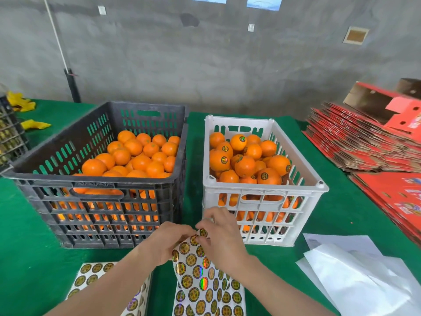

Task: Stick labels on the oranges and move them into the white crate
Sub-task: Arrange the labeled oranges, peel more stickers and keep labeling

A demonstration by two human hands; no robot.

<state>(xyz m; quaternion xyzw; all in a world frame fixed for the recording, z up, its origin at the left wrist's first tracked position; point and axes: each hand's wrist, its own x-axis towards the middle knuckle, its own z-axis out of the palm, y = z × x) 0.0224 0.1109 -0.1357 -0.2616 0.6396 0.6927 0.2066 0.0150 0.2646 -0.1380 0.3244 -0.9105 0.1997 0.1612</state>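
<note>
Green cloth covers the table [34, 247]. Near its front edge the left hand [168, 242] grips the curled top of a sticker sheet [200, 281], and the right hand [224, 236] pinches a round gold label [203, 232] at that top. Behind the hands, unlabelled oranges [141, 156] fill the black crate [91, 179]. Labelled oranges [245, 166] lie in the white crate [264, 185] just beside it.

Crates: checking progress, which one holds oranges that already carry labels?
The white crate, on the right; its oranges show round labels, those in the black crate show none.
</note>
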